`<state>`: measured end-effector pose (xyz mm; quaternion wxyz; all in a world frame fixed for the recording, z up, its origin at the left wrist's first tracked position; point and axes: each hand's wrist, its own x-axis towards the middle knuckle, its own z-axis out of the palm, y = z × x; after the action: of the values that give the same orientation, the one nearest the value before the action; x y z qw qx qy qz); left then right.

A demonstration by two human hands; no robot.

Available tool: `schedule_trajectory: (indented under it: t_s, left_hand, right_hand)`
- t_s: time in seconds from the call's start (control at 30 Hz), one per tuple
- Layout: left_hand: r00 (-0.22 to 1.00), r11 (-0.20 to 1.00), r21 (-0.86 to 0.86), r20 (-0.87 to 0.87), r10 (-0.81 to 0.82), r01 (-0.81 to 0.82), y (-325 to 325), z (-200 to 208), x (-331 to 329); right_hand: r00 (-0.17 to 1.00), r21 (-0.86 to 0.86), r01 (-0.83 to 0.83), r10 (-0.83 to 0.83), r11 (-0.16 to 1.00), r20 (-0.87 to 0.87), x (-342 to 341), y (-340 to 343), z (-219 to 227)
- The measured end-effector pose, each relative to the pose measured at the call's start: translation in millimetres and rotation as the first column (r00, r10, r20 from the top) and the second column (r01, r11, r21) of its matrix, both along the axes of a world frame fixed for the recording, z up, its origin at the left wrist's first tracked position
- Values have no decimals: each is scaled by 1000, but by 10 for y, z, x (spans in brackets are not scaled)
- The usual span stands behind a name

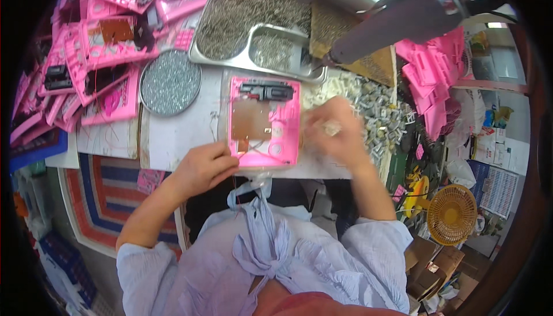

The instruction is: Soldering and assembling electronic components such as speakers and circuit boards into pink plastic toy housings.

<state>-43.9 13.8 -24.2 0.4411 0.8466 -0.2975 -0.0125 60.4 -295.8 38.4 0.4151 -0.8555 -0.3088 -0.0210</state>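
In front of me lies a pink plastic housing (292, 129), open side up. It carries a brown circuit board (250, 121), a black module (266, 90) along its far edge and thin wires near its lower end. My left hand (204, 169) is closed on the housing's near left corner, fingertips at the rim. Just right of the housing, my right hand (340, 134) is bent with its fingers curled and smeared by motion. A small whitish plastic part (331, 127) shows among those fingers; its exact kind is too blurred to tell.
A round dish (171, 82) of small silver pieces and a metal tray (222, 57) of screws stand beyond. Pink housings (109, 45) pile up at left. Small white and grey parts (380, 117) cover the right side. A dark powered tool (397, 25) hangs over them.
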Motion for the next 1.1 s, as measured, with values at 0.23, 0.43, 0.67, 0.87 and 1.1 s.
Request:
schedule_trajectory:
  t_s: [0.23,0.43,0.67,0.87,1.1]
  left_hand:
    - [996,996,36,7,-84,83,-4,127,156]
    - [997,997,35,-36,-63,64,24,134,125]
    - [997,997,35,-34,-73,74,28,116,137]
    - [997,997,22,-7,-77,77,0,102,178]
    - [997,998,45,-67,-38,41,7,117,113]
  right_hand:
    - [845,-53,407,-354,912,402,2196,-529,688]
    - [603,-83,244,-84,966,794,3659,120,865]
    - [410,-47,377,-121,925,904,4080,730,843]
    - [404,45,355,-197,934,893,4063,679,883]
    - [864,755,196,-475,625,169,2612,-227,1088]
